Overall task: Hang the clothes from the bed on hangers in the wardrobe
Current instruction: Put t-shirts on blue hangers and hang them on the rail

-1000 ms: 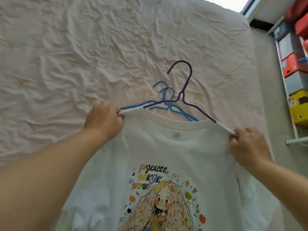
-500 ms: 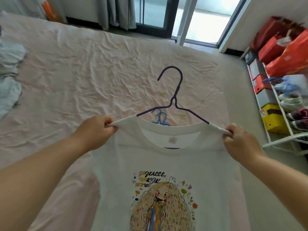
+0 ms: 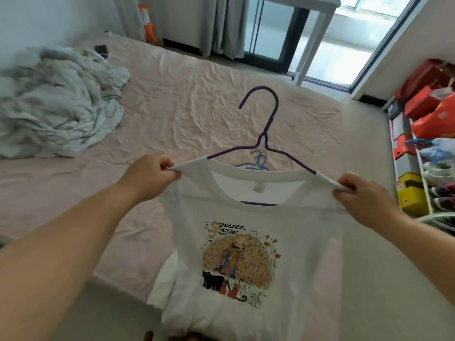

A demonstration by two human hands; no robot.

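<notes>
A white T-shirt (image 3: 246, 286) with a cartoon girl print hangs in the air on a purple hanger (image 3: 267, 134), whose hook sticks up above the collar. My left hand (image 3: 150, 173) pinches the shirt's left shoulder over the hanger's end. My right hand (image 3: 362, 195) pinches the right shoulder the same way. Blue hangers (image 3: 257, 163) lie on the pink bed (image 3: 197, 99) behind the collar, mostly hidden by the shirt.
A crumpled pale grey heap of fabric (image 3: 56, 102) lies on the bed's left side. A white rack (image 3: 423, 168) with red and yellow boxes and shoes stands at the right. Glass doors (image 3: 320, 40) and curtains are beyond the bed.
Both hands have lifted the shirt on its purple hanger up off the bed. The view has tilted up, so the room, the fabric heap and the rack now show.
</notes>
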